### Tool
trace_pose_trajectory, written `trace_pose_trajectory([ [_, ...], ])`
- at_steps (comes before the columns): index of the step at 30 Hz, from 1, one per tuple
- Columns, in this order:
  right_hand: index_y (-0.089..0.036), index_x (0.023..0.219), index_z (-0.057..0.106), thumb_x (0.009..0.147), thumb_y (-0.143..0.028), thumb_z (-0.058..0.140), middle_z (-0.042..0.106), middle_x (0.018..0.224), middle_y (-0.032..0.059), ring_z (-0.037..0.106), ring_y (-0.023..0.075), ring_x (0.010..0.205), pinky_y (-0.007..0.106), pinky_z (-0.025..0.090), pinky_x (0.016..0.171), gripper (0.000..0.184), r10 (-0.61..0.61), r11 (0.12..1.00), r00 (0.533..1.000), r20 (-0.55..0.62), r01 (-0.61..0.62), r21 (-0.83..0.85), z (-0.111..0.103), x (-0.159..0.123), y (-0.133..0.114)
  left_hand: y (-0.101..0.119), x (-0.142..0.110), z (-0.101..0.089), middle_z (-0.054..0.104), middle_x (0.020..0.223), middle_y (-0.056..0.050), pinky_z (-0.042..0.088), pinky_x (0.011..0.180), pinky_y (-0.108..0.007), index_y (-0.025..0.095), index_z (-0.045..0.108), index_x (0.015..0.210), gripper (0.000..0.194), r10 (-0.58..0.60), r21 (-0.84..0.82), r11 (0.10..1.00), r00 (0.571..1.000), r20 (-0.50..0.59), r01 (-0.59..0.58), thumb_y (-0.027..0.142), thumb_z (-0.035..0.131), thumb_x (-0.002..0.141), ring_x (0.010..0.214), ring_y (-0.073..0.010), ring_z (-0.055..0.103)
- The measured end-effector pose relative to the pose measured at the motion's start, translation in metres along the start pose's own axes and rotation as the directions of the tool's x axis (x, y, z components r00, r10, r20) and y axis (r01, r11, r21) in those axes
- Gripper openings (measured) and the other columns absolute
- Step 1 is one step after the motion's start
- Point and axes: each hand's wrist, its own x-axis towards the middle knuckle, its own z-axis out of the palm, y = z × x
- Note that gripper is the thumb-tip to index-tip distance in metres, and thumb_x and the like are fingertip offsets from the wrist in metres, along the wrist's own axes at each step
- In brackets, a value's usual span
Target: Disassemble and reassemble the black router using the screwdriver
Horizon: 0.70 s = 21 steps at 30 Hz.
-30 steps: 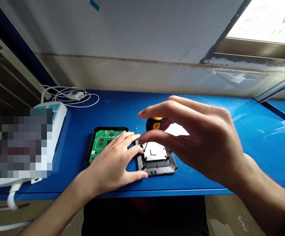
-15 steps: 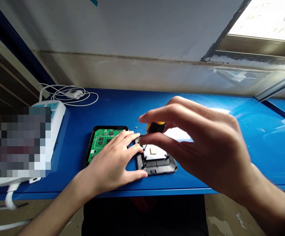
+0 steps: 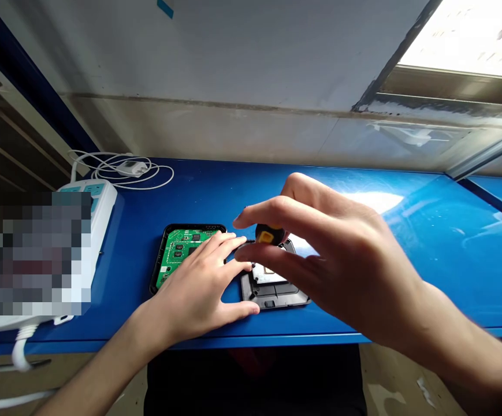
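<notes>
In my right hand point(image 3: 341, 254) is a screwdriver with a black and yellow handle point(image 3: 270, 232). The curled fingers and thumb surround the handle above a black plastic casing half point(image 3: 276, 297). A silvery-white metal plate point(image 3: 270, 274) is on that casing, partly covered by my right thumb. I cannot see the screwdriver's tip. My left hand point(image 3: 205, 277) lies flat with its fingers spread, the fingertips and thumb at the casing's left edge. Beneath and beside that hand is a green circuit board point(image 3: 179, 248) in a second black casing half point(image 3: 159, 260).
A white power strip point(image 3: 103, 208) stands at the left, close to a pixelated patch. Behind it lie a coiled white cable and a white adapter point(image 3: 133, 167). The blue table point(image 3: 406, 260) meets a wall at the back. A metal frame rises on the right.
My right hand has shifted slightly left, and the screwdriver handle has turned and tilted, showing a yellow patch on its end. A small screw-like piece seen behind the casing is now covered. My left hand stays put.
</notes>
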Motion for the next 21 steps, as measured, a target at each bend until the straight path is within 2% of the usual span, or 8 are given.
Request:
trace_pose_trajectory([
  [3, -0.019, 0.116, 0.072, 0.101, -0.034, 0.066, 0.064, 0.091, 0.0053, 0.057, 0.0116, 0.065, 0.024, 0.048, 0.051, 0.022, 0.004, 1.0, 1.0, -0.021, -0.005, -0.027, 0.005, -0.001, -0.001, 0.0, 0.0, 0.0, 0.054, 0.156, -0.015, 0.045, 0.117, -0.065, 0.022, 0.073, 0.122, 0.047, 0.007, -0.017, 1.0, 1.0, 0.002, -0.007, 0.05, 0.081, 0.085, 0.147, -0.0444, 0.045],
  [6, -0.014, 0.136, 0.061, 0.108, -0.023, 0.051, 0.067, 0.119, 0.0137, 0.067, 0.0141, 0.084, 0.026, 0.059, 0.066, 0.032, 0.019, 1.0, 0.998, 0.058, -0.02, 0.018, 0.001, -0.004, -0.004, 0.0, 0.0, 0.0, 0.057, 0.153, -0.016, 0.045, 0.116, -0.065, 0.021, 0.073, 0.121, 0.048, 0.026, -0.013, 1.0, 1.0, -0.009, -0.026, 0.049, 0.083, 0.084, 0.144, -0.044, 0.048],
  [8, -0.013, 0.143, 0.054, 0.108, -0.018, 0.047, 0.066, 0.129, 0.0149, 0.071, 0.0155, 0.096, 0.027, 0.062, 0.076, 0.036, 0.023, 0.998, 0.995, 0.1, -0.028, 0.05, -0.003, -0.006, -0.006, 0.0, 0.001, 0.0, 0.058, 0.152, -0.017, 0.046, 0.117, -0.063, 0.02, 0.073, 0.122, 0.048, 0.038, -0.008, 0.999, 0.999, -0.019, -0.038, 0.048, 0.084, 0.084, 0.143, -0.0429, 0.049],
  [12, -0.017, 0.144, 0.055, 0.107, -0.02, 0.055, 0.074, 0.114, 0.0081, 0.074, 0.0147, 0.092, 0.025, 0.063, 0.074, 0.037, 0.014, 0.998, 0.998, 0.054, -0.017, 0.061, -0.004, -0.006, -0.004, 0.0, 0.001, 0.001, 0.058, 0.151, -0.016, 0.047, 0.115, -0.064, 0.022, 0.073, 0.123, 0.049, 0.027, 0.011, 1.0, 0.999, -0.017, -0.027, 0.05, 0.083, 0.084, 0.141, -0.0427, 0.051],
  [17, -0.023, 0.114, 0.072, 0.099, -0.026, 0.069, 0.074, 0.097, 0.002, 0.071, 0.0117, 0.077, 0.025, 0.06, 0.069, 0.015, 0.06, 0.996, 0.993, -0.102, -0.054, 0.064, 0.007, -0.004, 0.0, 0.0, -0.001, 0.001, 0.058, 0.153, -0.014, 0.049, 0.113, -0.064, 0.026, 0.071, 0.128, 0.051, 0.001, 0.019, 1.0, 1.0, 0.019, -0.001, 0.052, 0.081, 0.086, 0.142, -0.0421, 0.051],
  [21, -0.023, 0.107, 0.074, 0.096, -0.034, 0.074, 0.068, 0.085, 0.0016, 0.066, 0.0112, 0.068, 0.025, 0.056, 0.061, 0.016, 0.054, 0.998, 0.984, -0.168, -0.055, -0.001, 0.013, -0.005, -0.001, -0.001, -0.001, 0.002, 0.054, 0.158, -0.015, 0.047, 0.116, -0.063, 0.024, 0.067, 0.135, 0.059, -0.004, 0.023, 1.0, 1.0, 0.012, 0.003, 0.053, 0.08, 0.085, 0.147, -0.0423, 0.046],
])
